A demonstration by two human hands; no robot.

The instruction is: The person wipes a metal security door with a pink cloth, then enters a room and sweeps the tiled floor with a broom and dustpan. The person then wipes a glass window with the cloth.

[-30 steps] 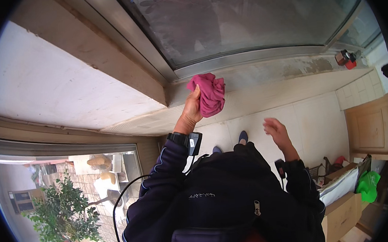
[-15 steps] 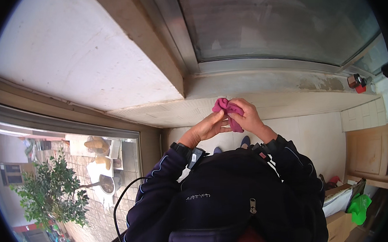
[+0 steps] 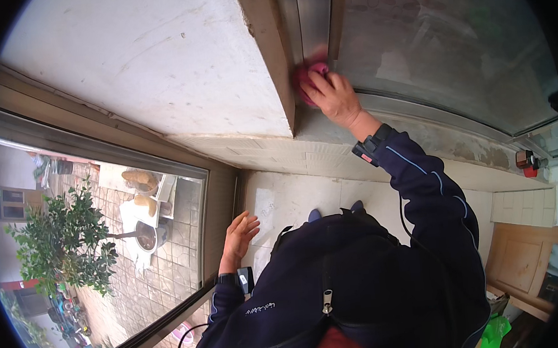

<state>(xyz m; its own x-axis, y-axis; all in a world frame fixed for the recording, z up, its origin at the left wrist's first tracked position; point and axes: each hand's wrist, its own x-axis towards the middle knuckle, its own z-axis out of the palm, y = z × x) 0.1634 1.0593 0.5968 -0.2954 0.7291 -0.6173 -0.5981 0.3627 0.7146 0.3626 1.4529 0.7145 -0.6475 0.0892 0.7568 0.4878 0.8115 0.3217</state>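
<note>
My right hand point(image 3: 337, 97) is closed around a bunched magenta cloth point(image 3: 307, 81). It presses the cloth against the lower corner of the metal window frame point(image 3: 313, 16), next to the glass pane point(image 3: 438, 40). The cloth's upper edge is slightly blurred. My left hand point(image 3: 237, 237) hangs free at the lower left, fingers apart and holding nothing. It is near the edge of the glazed opening that gives onto a yard.
A white wall point(image 3: 142, 61) ends in a corner beside the window. The sill point(image 3: 334, 123) carries a small red and black object point(image 3: 527, 162) at the right. A wooden cabinet point(image 3: 524, 257) and a green bag point(image 3: 495, 333) stand at lower right. A cable runs by my left arm.
My right hand has carried the cloth up to the window frame. My left hand has let go of it and dropped to the lower left. The view has shifted.
</note>
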